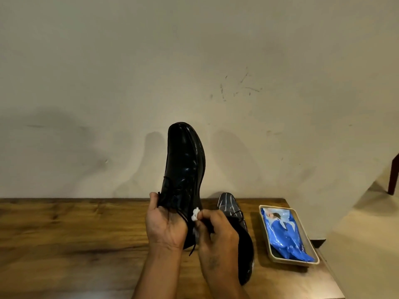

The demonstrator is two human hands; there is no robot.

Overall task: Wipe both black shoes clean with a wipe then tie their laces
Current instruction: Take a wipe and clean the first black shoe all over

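The left hand (165,227) is wrapped around the heel end of a glossy black leather lace-up shoe (183,162), holding it lifted above the brown wooden table (75,234) with its toe pointing up toward the pale wall. A loose black lace end (192,250) hangs below that hand. The right hand (218,231) is closed on a small crumpled white wipe (195,214), pinched in the fingertips and pressed against the side of the lifted shoe, just right of the left hand; the two hands are close together, nearly touching. The second black shoe (237,229) lies on the table directly right of the lifted shoe, partly hidden behind the right hand, its toe streaked with pale lines and its lace loose. Farther right of the lifted shoe, near the table's edge, sits a shallow beige rectangular tray (280,250) with a crinkled blue plastic wipes packet (285,236) lying inside it
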